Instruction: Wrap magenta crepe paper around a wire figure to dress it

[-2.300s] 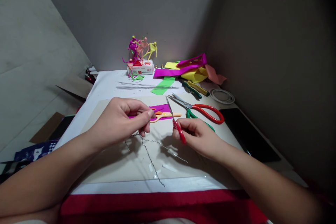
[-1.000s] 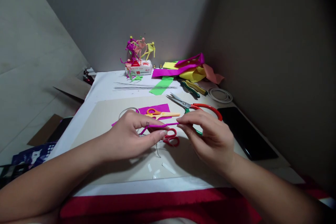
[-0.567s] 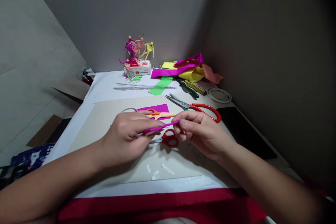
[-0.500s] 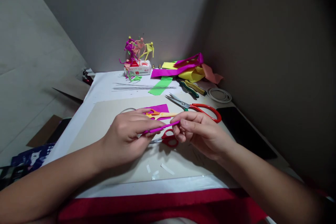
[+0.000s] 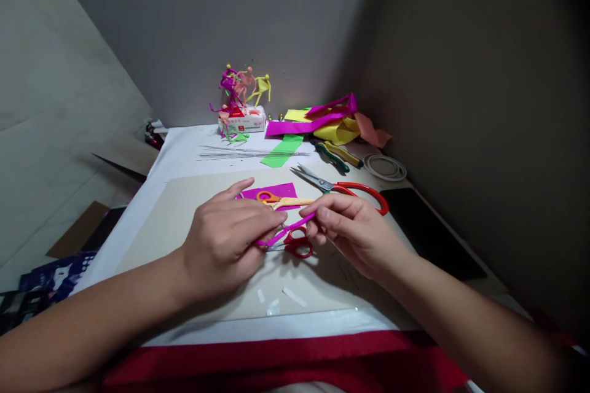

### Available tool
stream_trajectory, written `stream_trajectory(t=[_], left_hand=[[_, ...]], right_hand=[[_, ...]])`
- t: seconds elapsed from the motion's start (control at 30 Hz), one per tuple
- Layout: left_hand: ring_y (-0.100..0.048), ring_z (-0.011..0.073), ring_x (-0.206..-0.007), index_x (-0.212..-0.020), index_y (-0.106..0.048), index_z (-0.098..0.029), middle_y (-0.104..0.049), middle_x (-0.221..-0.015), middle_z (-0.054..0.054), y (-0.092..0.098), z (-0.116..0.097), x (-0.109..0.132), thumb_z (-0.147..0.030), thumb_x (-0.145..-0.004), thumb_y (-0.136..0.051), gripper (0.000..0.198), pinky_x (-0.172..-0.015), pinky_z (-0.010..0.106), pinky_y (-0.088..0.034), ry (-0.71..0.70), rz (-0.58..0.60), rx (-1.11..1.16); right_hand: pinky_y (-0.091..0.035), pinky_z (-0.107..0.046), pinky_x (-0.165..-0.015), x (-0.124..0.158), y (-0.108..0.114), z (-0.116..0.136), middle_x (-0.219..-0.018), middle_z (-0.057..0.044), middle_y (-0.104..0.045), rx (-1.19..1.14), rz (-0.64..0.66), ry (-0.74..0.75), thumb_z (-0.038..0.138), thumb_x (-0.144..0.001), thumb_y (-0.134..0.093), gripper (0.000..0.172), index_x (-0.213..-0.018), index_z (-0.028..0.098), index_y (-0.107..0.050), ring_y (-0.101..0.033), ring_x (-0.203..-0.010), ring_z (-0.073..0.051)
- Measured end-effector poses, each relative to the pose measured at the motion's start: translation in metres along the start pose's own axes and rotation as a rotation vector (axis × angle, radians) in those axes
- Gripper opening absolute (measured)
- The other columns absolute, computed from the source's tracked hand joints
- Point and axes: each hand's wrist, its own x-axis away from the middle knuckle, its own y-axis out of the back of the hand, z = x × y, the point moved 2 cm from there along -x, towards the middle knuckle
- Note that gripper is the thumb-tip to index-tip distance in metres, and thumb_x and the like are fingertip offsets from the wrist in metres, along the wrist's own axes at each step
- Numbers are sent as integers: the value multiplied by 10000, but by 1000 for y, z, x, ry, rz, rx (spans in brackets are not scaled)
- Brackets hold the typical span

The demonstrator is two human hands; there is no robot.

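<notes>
A thin magenta strip (image 5: 295, 225) stretches between my two hands. My left hand (image 5: 230, 233) is closed on its lower left end, with the little finger side hidden and one finger lifted away. Between thumb and fingertips, my right hand (image 5: 353, 230) pinches the upper right end. Beneath the hands lie small red-handled scissors (image 5: 300, 247), their blades partly covered. Just beyond are scissors with orange and cream handles (image 5: 292, 201), resting on a magenta sheet (image 5: 283, 190).
Large red-handled scissors (image 5: 359, 189), pliers (image 5: 338, 156), a white coil (image 5: 385, 167) and a black flat object (image 5: 428, 233) lie right. Behind are thin wires (image 5: 230, 153), coloured strips (image 5: 290, 128) and small figures by a white packet (image 5: 251, 120). Paper scraps (image 5: 294, 296) lie in front.
The strip's left end has dropped a little, so it slopes more steeply. One finger of my left hand has lifted, and more of the magenta sheet shows. My right hand has barely moved.
</notes>
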Motion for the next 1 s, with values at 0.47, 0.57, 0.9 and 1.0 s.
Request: stream_trajectory(t=[0.47,0.57,0.9,1.0], left_hand=[[-683,121,-741,-990,-729,-204,-758,-832,4,19,3,-17,-224,-824,-620,199,-648,168,-520,612,554,805],[-656,164,-939,-1200,-627,-234,-713,-1082,28,30,19,-18,-247,-847,-589,355,-774,226,-514,608,631,841],[-667,178,-870,-981,-726,-171,-750,-907,47,40,70,-10,-432,-783,-613,347,-735,225,-502,705,725,487],[-676,160,-814,-1012,-694,-157,-739,-955,61,43,103,-2,-424,-801,-586,357,-720,227,-509,814,733,303]], right_hand=[[-478,-280,-690,4,-5,11,-817,-25,-655,680,-185,550,132,-805,-627,111,-808,213,-703,-602,-767,-150],[-454,-267,-621,-3,0,6,-790,-13,-634,579,-257,386,250,-791,-650,57,-796,207,-687,-569,-688,-136],[-419,-265,-651,-9,2,11,-733,0,-596,642,-340,271,369,-789,-633,181,-831,195,-660,-520,-676,-129],[-419,-258,-630,-20,11,23,-722,-8,-598,692,-323,178,368,-773,-632,196,-798,174,-640,-525,-657,-124]])
